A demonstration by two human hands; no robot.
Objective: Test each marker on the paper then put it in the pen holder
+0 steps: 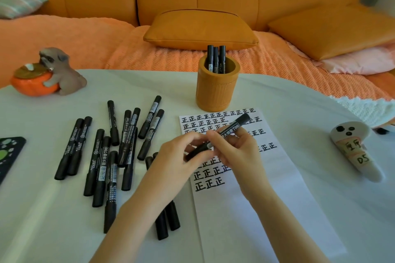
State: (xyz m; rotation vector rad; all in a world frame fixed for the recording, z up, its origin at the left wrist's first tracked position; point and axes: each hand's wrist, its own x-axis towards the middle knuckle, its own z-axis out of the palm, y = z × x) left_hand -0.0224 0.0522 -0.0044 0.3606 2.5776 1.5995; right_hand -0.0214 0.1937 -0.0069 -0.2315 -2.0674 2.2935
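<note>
Seemingly mid-test, head view: one black marker (234,126) is held slanting above the paper (277,198), its ends at 2 and 8 o'clock. The left hand (179,156) pinches the lower end; the right hand (237,151) curls round the barrel. Light, stiff, smooth plastic (likely slippery), best gripped mid-barrel. The pen holder (213,94) stands at 12 o'clock of the hands, loose markers (102,160) at 9.

Marker (233,127) middle behind the fingers (216,141)

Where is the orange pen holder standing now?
In the head view, the pen holder stands just beyond the top edge of the paper, right of the loose markers.
</note>
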